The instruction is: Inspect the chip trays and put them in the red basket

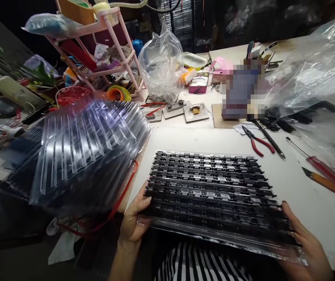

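Between both hands' fingers (144,203), a clear ridged tray (228,242) holds rows of black slotted parts (208,187).

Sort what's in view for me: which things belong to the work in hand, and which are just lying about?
In the work:
- tray of black parts, held by left hand and right hand
- clear ribbed trays, probably, being similar

Lying about, apparently:
- red-handled pliers
- screwdriver
- orange-handled blade
- clear plastic bag
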The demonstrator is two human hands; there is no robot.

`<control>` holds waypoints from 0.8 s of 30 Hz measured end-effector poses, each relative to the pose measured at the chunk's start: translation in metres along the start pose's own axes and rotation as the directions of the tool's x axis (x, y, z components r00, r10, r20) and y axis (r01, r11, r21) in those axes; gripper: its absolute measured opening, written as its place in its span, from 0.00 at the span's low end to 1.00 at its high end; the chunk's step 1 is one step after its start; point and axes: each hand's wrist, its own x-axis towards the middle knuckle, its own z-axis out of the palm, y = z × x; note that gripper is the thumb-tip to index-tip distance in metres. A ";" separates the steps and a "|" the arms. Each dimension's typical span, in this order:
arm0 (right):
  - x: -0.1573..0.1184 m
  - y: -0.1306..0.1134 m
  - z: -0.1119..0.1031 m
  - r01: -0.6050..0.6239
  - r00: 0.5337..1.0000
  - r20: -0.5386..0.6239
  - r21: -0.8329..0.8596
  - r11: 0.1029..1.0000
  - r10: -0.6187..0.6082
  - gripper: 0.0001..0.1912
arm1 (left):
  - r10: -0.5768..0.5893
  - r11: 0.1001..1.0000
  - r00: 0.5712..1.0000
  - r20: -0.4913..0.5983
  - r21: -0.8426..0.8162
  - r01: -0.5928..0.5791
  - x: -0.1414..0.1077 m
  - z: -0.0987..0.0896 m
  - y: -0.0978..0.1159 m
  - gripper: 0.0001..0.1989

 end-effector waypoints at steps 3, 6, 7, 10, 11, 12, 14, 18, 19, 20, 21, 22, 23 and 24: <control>0.001 0.000 0.001 -0.061 0.977 0.208 0.048 0.997 0.050 0.03 | 0.001 1.000 1.000 -0.032 0.015 -0.001 -0.002 -0.001 0.001 0.33; 0.002 0.002 0.002 -0.105 0.905 0.418 0.053 0.993 0.073 0.06 | -0.017 1.000 0.995 -0.100 0.021 0.019 -0.002 -0.004 0.002 0.31; 0.002 0.003 0.002 -0.109 0.886 0.458 0.054 0.993 0.072 0.07 | -0.020 0.999 0.992 -0.126 0.023 0.023 -0.002 -0.006 0.002 0.31; 0.003 0.004 0.003 -0.134 0.846 0.526 0.051 0.990 0.087 0.11 | -0.018 0.999 0.981 -0.192 0.036 0.026 0.001 -0.013 0.004 0.30; 0.002 0.004 0.004 -0.145 0.837 0.539 0.048 0.988 0.097 0.12 | -0.007 0.999 0.975 -0.222 0.038 0.016 0.002 -0.015 0.005 0.29; 0.002 0.004 0.005 -0.153 0.829 0.550 0.047 0.987 0.102 0.13 | 0.001 0.999 0.966 -0.258 0.039 0.010 0.003 -0.017 0.005 0.29; 0.001 0.003 0.007 -0.171 0.816 0.567 0.052 0.984 0.112 0.15 | -0.006 0.999 0.942 -0.337 0.043 0.022 0.003 -0.021 0.007 0.29; 0.000 0.003 0.010 -0.198 0.798 0.591 0.078 0.977 0.114 0.17 | -0.061 0.994 0.912 -0.406 0.060 0.094 0.005 -0.029 0.012 0.26; 0.000 0.003 0.010 -0.203 0.795 0.596 0.081 0.976 0.116 0.17 | -0.070 0.992 0.909 -0.412 0.065 0.106 0.006 -0.030 0.014 0.25; 0.000 0.003 0.010 -0.206 0.792 0.599 0.082 0.975 0.116 0.18 | -0.077 0.991 0.906 -0.416 0.070 0.116 0.007 -0.031 0.015 0.25; 0.000 0.003 0.010 -0.207 0.791 0.601 0.085 0.975 0.115 0.18 | -0.088 0.989 0.903 -0.420 0.073 0.130 0.008 -0.032 0.015 0.24; 0.000 0.002 0.009 -0.203 0.790 0.603 0.089 0.975 0.110 0.17 | -0.095 0.988 0.901 -0.424 0.073 0.139 0.009 -0.032 0.016 0.24; 0.000 0.002 0.008 -0.196 0.791 0.603 0.099 0.976 0.098 0.17 | -0.101 0.987 0.898 -0.429 0.069 0.144 0.010 -0.031 0.016 0.24; 0.000 0.002 0.007 -0.186 0.793 0.604 0.114 0.976 0.081 0.18 | -0.104 0.988 0.895 -0.433 0.059 0.144 0.010 -0.029 0.016 0.25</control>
